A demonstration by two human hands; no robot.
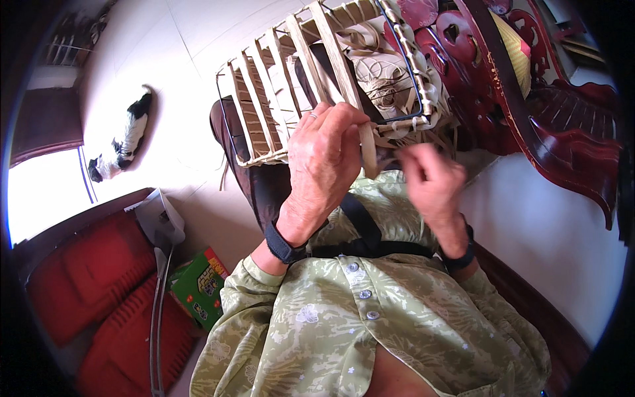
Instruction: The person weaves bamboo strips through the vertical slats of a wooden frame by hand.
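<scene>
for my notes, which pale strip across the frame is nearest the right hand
The rightmost strip across the frame; the other strips all lie left of it, farther from the blurred right hand.

From afar I count one left hand (324,149), one right hand (433,182), two dark wristbands (284,243) behind them and one ring (313,115) on the left. At the left hand I have one woven frame (305,56) (I can't settle how many tan strips (337,59) cross it); off to that hand's left, one black-and-white animal (134,129) and one green box (198,284); below both hands, three buttons (365,294).
</scene>
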